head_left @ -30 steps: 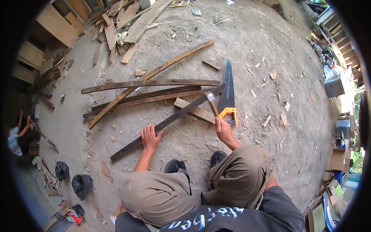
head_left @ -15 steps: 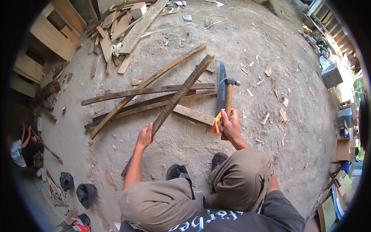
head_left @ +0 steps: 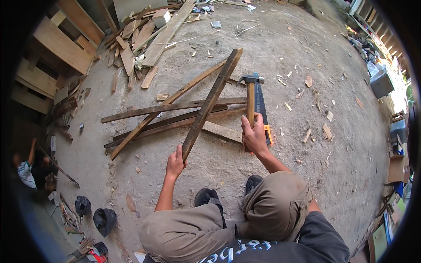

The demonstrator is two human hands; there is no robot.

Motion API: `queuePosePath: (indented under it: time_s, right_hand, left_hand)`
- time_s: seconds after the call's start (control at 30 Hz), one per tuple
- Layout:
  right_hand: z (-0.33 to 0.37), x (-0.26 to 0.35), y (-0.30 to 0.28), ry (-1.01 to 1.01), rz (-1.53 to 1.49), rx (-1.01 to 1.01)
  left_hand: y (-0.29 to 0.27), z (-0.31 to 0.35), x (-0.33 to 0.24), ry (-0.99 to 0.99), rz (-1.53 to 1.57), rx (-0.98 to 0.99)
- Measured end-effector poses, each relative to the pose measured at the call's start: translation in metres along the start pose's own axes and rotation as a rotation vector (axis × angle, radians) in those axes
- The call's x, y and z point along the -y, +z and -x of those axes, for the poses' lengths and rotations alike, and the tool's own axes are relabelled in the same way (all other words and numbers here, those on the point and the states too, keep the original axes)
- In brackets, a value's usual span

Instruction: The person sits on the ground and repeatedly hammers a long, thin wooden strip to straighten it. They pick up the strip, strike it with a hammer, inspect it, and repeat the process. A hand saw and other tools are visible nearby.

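Note:
My left hand is closed around the near end of a dark wooden batten, which tilts up and away to the right. My right hand grips the wooden handle of a claw hammer, its head upward. Right beside the hammer is a hand saw with a dark blade and an orange handle; whether my right hand touches it I cannot tell. Beneath the held batten, several wooden strips lie crossed on the ground. A short, pale board lies between my hands.
Scrap wood is heaped at the far left, near leaning wooden panels. Two black bags sit at the lower left. Another person is at the left edge. A grey bin stands at the right. Wood chips litter the dirt floor.
The hammer has swung upright and now stands left of the saw blade. The saw's orange handle now shows to the right of my right hand. The batten stays in my left hand, slightly steeper.

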State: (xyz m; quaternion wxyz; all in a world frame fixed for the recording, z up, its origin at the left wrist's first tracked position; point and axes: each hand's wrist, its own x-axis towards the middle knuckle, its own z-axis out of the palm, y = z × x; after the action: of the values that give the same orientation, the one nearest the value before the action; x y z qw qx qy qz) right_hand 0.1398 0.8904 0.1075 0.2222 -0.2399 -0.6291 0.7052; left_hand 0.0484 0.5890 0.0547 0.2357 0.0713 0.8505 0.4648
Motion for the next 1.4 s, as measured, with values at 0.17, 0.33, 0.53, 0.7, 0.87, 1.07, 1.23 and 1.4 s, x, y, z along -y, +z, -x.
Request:
queuePosePath:
  time_s: [0.17, 0.33, 0.53, 0.7, 0.87, 1.07, 1.23, 1.4]
  right_hand:
    - [-0.002, 0.010, 0.000, 0.067, 0.017, 0.031]
    - [0.001, -0.002, -0.007, 0.036, 0.028, 0.043]
    - [0.005, -0.001, -0.004, 0.073, -0.044, 0.054]
    - [0.009, 0.006, 0.005, 0.204, -0.207, 0.040]
    - [0.008, 0.006, 0.001, 0.260, -0.149, 0.084]
    - [-0.005, -0.005, -0.034, 0.060, 0.370, 0.177]
    - [0.000, 0.026, -0.043, 0.089, 0.548, 0.304]
    - [-0.006, 0.028, -0.068, -0.023, 0.694, 0.363]
  left_hand:
    - [0.003, 0.001, 0.012, 0.021, -0.025, 0.023]
    - [0.006, 0.005, 0.005, 0.067, -0.084, -0.003]
    - [0.011, 0.016, -0.013, 0.078, -0.178, -0.074]
    - [0.017, 0.020, -0.016, 0.099, -0.250, -0.117]
    - [0.020, 0.020, -0.002, 0.096, -0.329, -0.165]
    - [0.001, 0.016, 0.006, 0.033, -0.276, -0.107]
    - [-0.023, 0.017, 0.016, 0.004, -0.262, -0.081]
    - [-0.039, 0.017, 0.025, 0.042, -0.278, -0.029]
